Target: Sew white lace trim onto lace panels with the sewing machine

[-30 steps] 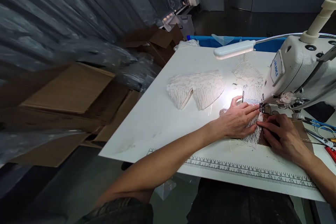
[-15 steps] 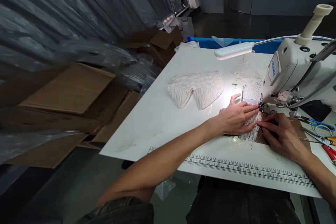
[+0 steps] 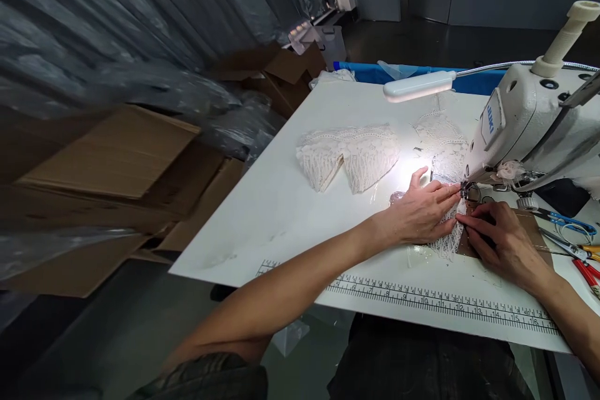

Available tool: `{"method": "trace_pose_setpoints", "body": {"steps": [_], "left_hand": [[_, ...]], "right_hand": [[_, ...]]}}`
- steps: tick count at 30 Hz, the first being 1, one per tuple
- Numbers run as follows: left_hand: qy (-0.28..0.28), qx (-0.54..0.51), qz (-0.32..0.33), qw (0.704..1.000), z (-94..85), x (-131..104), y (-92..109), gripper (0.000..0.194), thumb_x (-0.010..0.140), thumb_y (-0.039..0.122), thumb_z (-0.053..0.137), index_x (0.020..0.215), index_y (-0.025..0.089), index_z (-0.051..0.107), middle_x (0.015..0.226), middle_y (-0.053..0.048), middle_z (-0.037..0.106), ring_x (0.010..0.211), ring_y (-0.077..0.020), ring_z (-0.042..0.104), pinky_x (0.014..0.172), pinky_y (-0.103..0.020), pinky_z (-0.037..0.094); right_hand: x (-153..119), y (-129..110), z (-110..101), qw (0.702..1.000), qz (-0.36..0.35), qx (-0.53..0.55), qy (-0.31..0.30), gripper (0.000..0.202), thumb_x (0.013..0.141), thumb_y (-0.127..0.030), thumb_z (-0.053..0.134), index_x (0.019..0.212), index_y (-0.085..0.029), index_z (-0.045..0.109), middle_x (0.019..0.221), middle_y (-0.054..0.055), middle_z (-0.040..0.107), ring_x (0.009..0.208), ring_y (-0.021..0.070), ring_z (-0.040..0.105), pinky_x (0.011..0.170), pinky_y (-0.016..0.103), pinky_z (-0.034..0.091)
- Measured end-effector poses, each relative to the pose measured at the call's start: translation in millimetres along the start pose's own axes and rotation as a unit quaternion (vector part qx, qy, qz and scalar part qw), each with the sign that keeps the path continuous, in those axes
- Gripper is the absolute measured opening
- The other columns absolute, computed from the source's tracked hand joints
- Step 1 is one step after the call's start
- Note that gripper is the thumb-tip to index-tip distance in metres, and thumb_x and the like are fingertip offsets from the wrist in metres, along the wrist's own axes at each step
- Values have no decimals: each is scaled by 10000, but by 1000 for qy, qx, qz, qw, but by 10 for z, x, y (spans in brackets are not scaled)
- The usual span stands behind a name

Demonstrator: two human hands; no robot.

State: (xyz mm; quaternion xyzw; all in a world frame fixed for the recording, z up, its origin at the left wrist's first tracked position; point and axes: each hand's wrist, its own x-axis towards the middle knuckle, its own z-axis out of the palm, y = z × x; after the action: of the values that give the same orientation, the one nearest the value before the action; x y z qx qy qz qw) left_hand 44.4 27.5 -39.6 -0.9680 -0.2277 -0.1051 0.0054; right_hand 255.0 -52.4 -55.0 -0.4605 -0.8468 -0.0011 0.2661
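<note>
While white lace (image 3: 449, 245) lies under my left fingers (image 3: 444, 194), flat and ungripping, my right fingers (image 3: 474, 224) touch its edge, grip unclear.

Below the near edge of the white table (image 3: 210, 225), a dark sleeve (image 3: 206, 381) wraps the left arm (image 3: 300, 281) near the elbow, its cloth creased and crossed by faint paler stripes, perhaps a check. Farther right, also below the table's near edge, near-black cloth (image 3: 431, 359) covers the lap, too dark to tell trousers from an apron. Over the table, the left hand (image 3: 424, 212) and right hand (image 3: 506, 240) are bare and slim-fingered.
</note>
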Motion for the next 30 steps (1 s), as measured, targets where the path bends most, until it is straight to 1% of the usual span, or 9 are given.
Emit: {"method": "trace_pose_setpoints", "body": {"steps": [4,11,16,19,22,24,26,28,30], "left_hand": [[-5,-2,-15,1000,14,17,5,458,1026,378,374,1316,99,592,1441,-148,564,1111,-271,599,1070,-534,388],[1,1,-45,999,35,55,-5,499,1055,392,288,1339,98,574,1439,-154,559,1134,-279,592,1108,-580,316],[15,1,-66,998,93,71,9,502,1060,389,287,1377,98,545,1462,-178,527,1115,-289,586,1040,-569,366],[19,-7,-73,997,125,66,40,501,1060,384,292,1394,91,523,1462,-195,516,1141,-301,571,992,-550,399],[33,-15,-71,997,100,80,39,477,1047,383,327,1354,83,535,1450,-200,517,1136,-292,571,953,-512,425],[53,-11,-71,996,60,127,-25,431,1042,341,328,1317,97,554,1415,-196,543,1116,-276,577,949,-495,422],[53,-6,-69,996,23,206,-159,394,1040,276,309,1278,125,584,1347,-179,595,1090,-261,590,963,-489,406],[13,-13,-65,998,5,299,-342,380,1031,245,313,1235,150,618,1301,-163,630,1076,-260,602,971,-495,396],[-31,-25,-77,996,1,370,-516,378,1022,249,329,1258,154,608,1360,-169,601,1123,-283,592,972,-514,400]], "right_hand": [[-1,-2,24,1000,24,-8,-9,300,995,-245,467,1146,-240,725,1008,115,598,882,252,583,727,405,542],[19,34,46,998,50,-42,-18,316,1002,-290,452,1161,-233,719,998,125,598,895,268,578,743,433,559],[37,84,43,996,56,-56,-40,365,1015,-343,420,1195,-221,713,995,135,612,845,263,571,705,437,556],[35,95,33,997,49,-51,-29,364,1015,-328,420,1195,-205,712,990,137,627,825,257,581,706,430,558],[13,107,10,998,64,-17,-11,374,1013,-352,435,1249,-209,688,1019,138,643,889,267,618,762,429,571],[-7,128,-9,994,107,22,-4,398,1012,-368,432,1308,-224,654,1061,134,659,940,275,644,802,441,575],[-22,160,-28,986,153,61,-7,405,1002,-364,443,1329,-229,640,1091,125,682,956,276,669,828,451,576],[-26,192,-55,980,180,86,-15,391,985,-350,473,1303,-221,661,1070,113,708,924,271,693,816,438,582],[-22,212,-104,978,183,95,-21,375,970,-339,495,1265,-209,685,1014,106,724,862,262,706,758,410,590]]}}
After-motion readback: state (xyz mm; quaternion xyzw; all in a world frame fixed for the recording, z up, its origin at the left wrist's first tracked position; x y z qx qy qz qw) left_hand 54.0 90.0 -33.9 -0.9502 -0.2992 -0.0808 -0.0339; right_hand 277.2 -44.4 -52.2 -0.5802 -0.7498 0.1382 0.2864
